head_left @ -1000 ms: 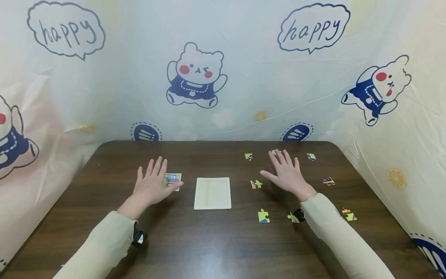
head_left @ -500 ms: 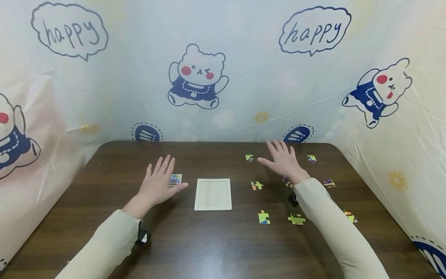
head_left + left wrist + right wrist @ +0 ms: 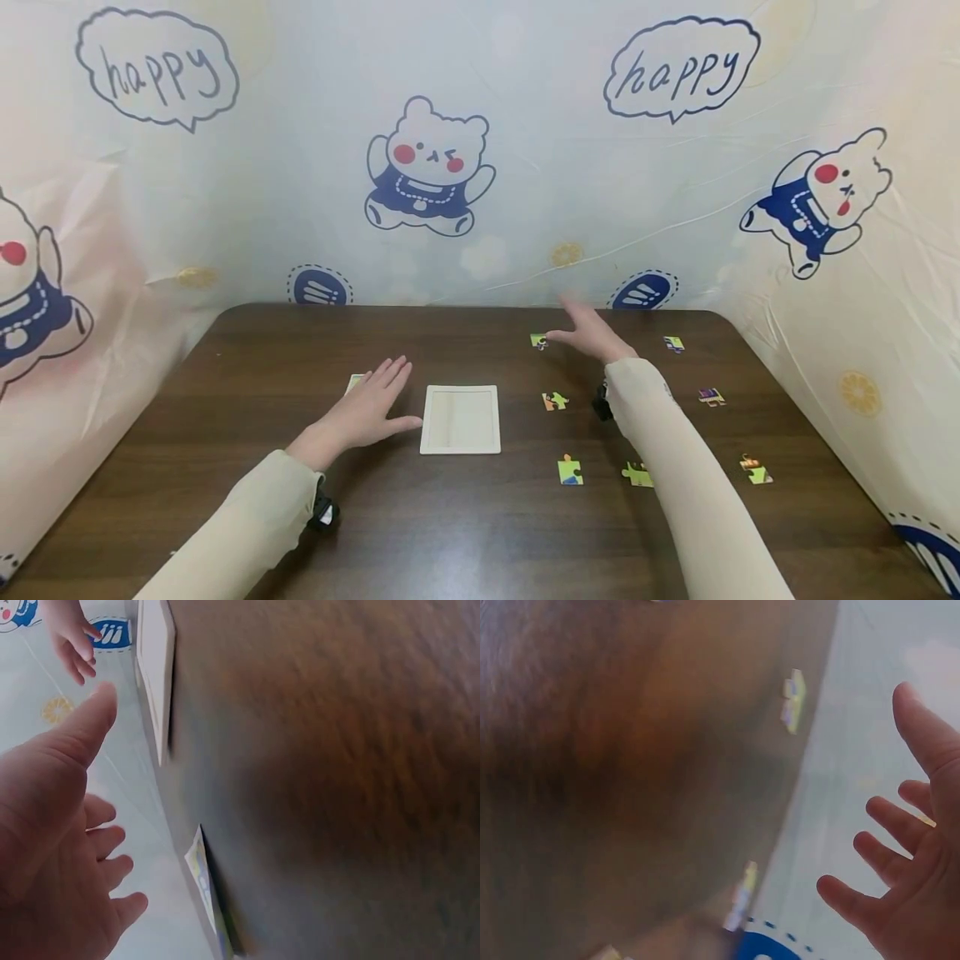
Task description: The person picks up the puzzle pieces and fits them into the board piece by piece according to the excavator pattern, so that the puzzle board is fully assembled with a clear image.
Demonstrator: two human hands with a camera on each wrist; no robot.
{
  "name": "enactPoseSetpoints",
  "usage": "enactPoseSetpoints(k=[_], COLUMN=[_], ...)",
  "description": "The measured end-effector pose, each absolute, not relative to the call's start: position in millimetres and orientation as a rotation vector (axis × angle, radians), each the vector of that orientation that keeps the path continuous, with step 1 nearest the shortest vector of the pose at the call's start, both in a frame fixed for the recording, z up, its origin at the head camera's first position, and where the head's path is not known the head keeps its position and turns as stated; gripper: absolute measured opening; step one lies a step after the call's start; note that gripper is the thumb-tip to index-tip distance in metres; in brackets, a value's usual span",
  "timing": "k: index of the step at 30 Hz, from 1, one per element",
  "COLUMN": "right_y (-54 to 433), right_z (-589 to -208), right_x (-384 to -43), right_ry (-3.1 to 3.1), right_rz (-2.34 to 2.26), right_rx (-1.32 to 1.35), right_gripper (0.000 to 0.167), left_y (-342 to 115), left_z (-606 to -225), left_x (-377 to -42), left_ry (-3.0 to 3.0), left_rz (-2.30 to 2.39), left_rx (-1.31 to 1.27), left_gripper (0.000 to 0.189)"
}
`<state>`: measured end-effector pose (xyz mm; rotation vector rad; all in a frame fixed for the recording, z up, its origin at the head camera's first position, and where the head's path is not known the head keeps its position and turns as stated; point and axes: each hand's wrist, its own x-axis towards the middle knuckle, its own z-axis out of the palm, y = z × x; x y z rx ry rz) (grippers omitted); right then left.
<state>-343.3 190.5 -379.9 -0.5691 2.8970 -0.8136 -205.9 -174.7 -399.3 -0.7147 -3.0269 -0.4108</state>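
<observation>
My left hand point(image 3: 360, 412) hovers over the table with fingers spread and nothing in it, its thumb close to the left edge of the white puzzle frame point(image 3: 460, 421). Most of the small picture card point(image 3: 354, 382) is hidden behind that hand in the head view; the left wrist view shows the card point(image 3: 201, 877) on the table. Near the far edge my right hand point(image 3: 588, 335), fingers extended and blurred, is raised above the table. Its thumb appears beside a green jigsaw piece point(image 3: 537, 342); whether they touch cannot be told. In the right wrist view, that palm point(image 3: 919, 892) holds nothing.
Several loose jigsaw pieces lie spread on the right, including an orange-green one point(image 3: 555, 402), a green-blue one point(image 3: 570, 472) and a purple one point(image 3: 712, 397). The right sleeve point(image 3: 675, 467) partly covers a green piece point(image 3: 636, 475). A printed curtain point(image 3: 517, 167) stands behind the table.
My left hand has shifted right toward the puzzle frame, covering more of the card. My right hand has moved left and farther back, its sleeve hiding a middle piece. The jigsaw pieces in view stay put.
</observation>
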Motion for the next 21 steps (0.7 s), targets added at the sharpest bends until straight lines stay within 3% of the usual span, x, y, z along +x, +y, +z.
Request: enactPoseSetpoints(k=[11, 21], right_y=[176.1, 165.9], right_z=[-416.5, -423.3], right_x=[-354.6, -357.3], right_ry=[2.853, 2.932], right_rz=[-0.655, -0.516], right_rx=[-0.490, -0.507], right_gripper=[0.061, 0.044], left_y=[-168.2, -163.7], left_z=[-406.9, -407.5], left_x=[-205.9, -203.7], left_ry=[-3.155, -3.175], left_rz=[-0.477, -0.442], left_rx=[-0.904, -0.943], left_gripper=[0.086, 0.076])
